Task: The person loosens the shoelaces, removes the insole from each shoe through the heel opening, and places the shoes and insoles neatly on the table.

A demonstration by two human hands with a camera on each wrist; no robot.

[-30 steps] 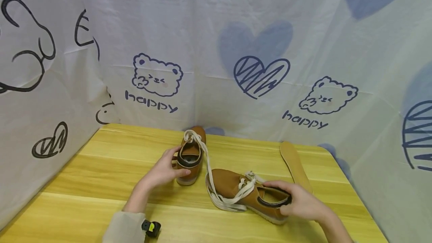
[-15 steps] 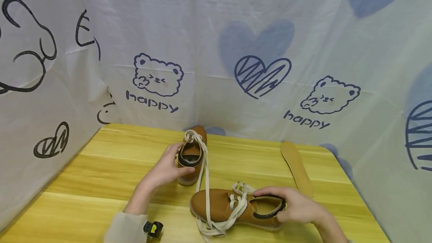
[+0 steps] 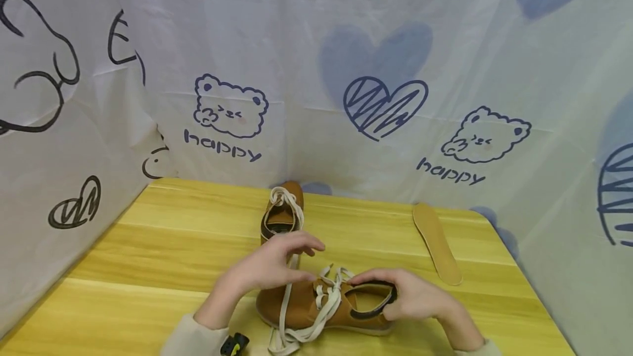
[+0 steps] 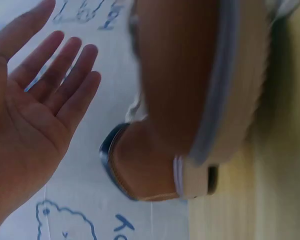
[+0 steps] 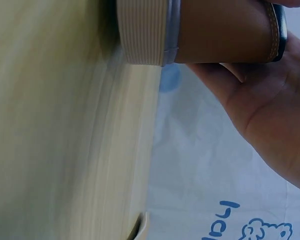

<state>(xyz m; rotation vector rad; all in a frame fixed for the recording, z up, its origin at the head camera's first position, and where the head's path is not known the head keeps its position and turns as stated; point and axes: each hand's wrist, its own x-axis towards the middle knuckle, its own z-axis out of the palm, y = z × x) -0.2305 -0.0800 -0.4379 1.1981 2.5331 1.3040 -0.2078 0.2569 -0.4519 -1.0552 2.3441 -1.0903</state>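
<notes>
On my feed the tabletop (image 3: 163,268) carries the near shoe (image 3: 301,305), toe leftward, with the far shoe (image 3: 283,216) behind. I have the right hand (image 3: 415,296) gripping the near shoe's heel; the left hand (image 3: 269,265) hovers by its front, fingers loose, empty. Beyond lies an insole (image 3: 437,243); pale laces (image 3: 326,312) drape the near shoe.

We note a table (image 3: 158,235) with a yellow wood-grain surface and a rounded far right corner. Behind it, we see a white fabric backdrop (image 3: 304,87) with visible creases. On this we identify two bear outlines (image 3: 231,107) captioned "happy", a scribble-filled heart (image 3: 378,110) and plain blue hearts (image 3: 375,68). The left panel (image 3: 104,142) carries thick black line drawings (image 3: 74,203). Across all surfaces, we observe soft, diffuse light.
</notes>
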